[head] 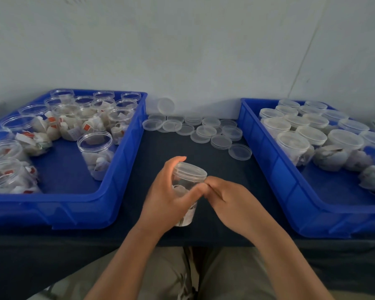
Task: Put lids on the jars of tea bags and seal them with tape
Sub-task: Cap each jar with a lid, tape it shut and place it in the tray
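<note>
The left fingers (193, 190) curl round the jar (187, 184), steadying it over the desk (225, 167) for sealing; the right fingers (213, 183) bunch against its wall just under the seated lid (191, 168), probably working tape, though none shows and I cannot tell their hold

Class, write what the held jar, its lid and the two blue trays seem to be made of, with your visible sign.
The jar looks like clear glossy plastic, possibly glass: tea bags show through its wall. Its lid seems translucent, slightly cloudy plastic with a thin rim. The left tray and right tray look like opaque blue moulded plastic, with soft highlights on rounded rims.
</note>
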